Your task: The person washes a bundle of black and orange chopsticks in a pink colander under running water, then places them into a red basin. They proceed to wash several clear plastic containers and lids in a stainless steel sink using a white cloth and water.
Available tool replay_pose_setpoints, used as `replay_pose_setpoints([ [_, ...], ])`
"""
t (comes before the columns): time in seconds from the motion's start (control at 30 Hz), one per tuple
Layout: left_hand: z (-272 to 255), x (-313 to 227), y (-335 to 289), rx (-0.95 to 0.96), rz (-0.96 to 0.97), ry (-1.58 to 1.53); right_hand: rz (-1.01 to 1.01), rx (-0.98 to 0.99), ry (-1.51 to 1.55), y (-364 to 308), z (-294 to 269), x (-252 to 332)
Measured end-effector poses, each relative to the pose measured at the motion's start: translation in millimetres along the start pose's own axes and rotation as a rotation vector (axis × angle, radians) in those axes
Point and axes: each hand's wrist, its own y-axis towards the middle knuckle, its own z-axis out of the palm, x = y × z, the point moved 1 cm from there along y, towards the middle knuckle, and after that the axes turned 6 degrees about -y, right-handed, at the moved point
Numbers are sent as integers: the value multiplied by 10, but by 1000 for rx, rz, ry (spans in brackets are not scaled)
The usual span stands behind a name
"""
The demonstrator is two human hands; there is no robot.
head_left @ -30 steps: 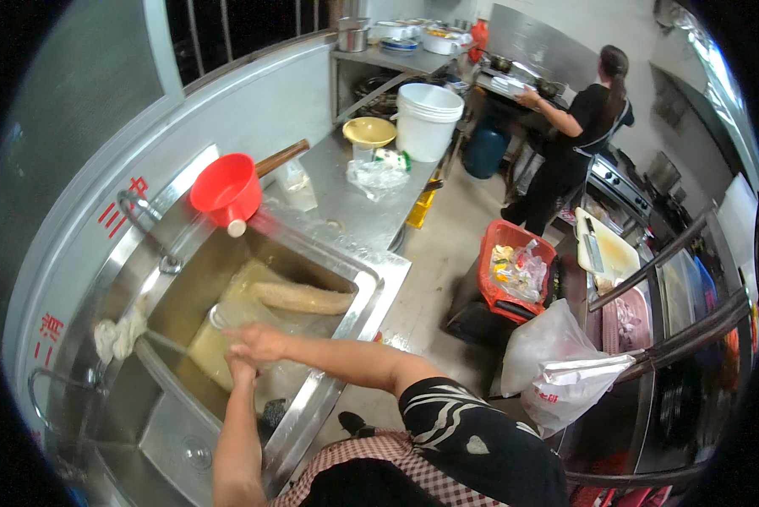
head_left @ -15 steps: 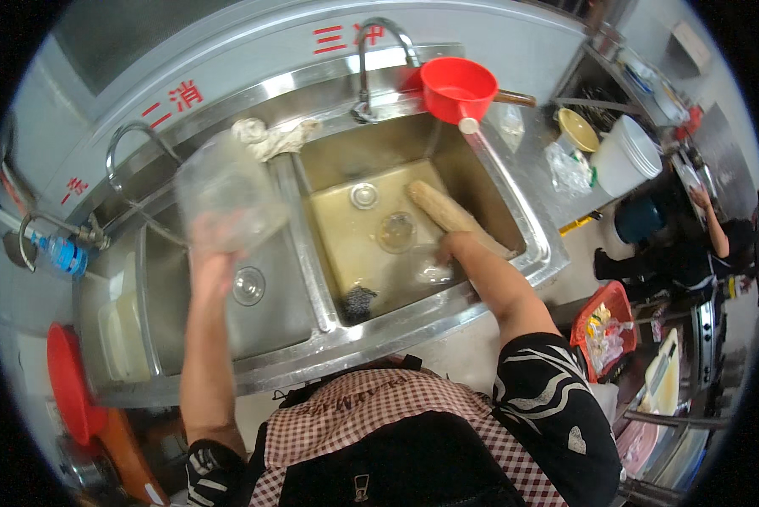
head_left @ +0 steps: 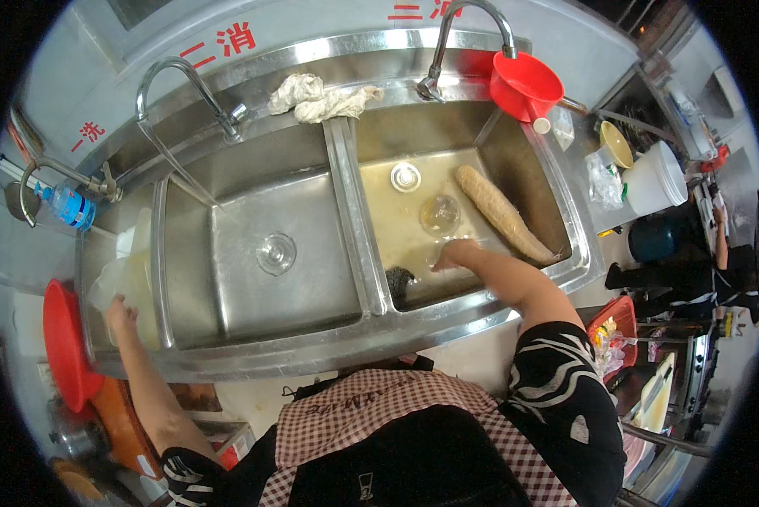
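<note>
Over the left basin, my left hand [head_left: 122, 314] has its fingers closed on the edge of a translucent plastic container [head_left: 111, 280]. My right hand [head_left: 459, 253] reaches down to the cloudy water in the right basin [head_left: 377, 207]. Its fingers are bent together beside a faint clear shape that I cannot make out. Just beyond it sits a clear round dish [head_left: 440, 215]. A long tan loofah [head_left: 505, 211] leans along the right side of that basin. Near the front left corner, close to my right hand, lies a dark wire scourer [head_left: 400, 279].
The middle basin [head_left: 244, 220] has a faucet [head_left: 177, 68] behind it. White rags [head_left: 324, 99] lie on the back ledge. A red ladle-like scoop [head_left: 525, 89] rests at the back right. White buckets [head_left: 657, 179] stand farther right, and another person [head_left: 692, 275] is beyond them.
My left hand has carried the translucent container from above the middle basin left to the left basin. My right hand stays low in the right basin. The view has shifted left.
</note>
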Motion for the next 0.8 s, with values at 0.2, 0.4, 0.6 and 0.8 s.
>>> replay_pose_setpoints([
  [0.2, 1021, 49, -1153, 253, 534, 107, 83, -164, 1289, 325, -144, -584],
  [0.4, 1723, -110, -2852, 1021, 444, -176, 8, -422, 2423, -372, -292, -918],
  [0.6, 2241, -109, -4206, 1564, 360, -190, -75, -611, 2390, -735, -342, -938],
  [0.8, 2888, 224, -5249, 1440, -263, 41, -428, -1289, 591, -1051, -808, -341],
])
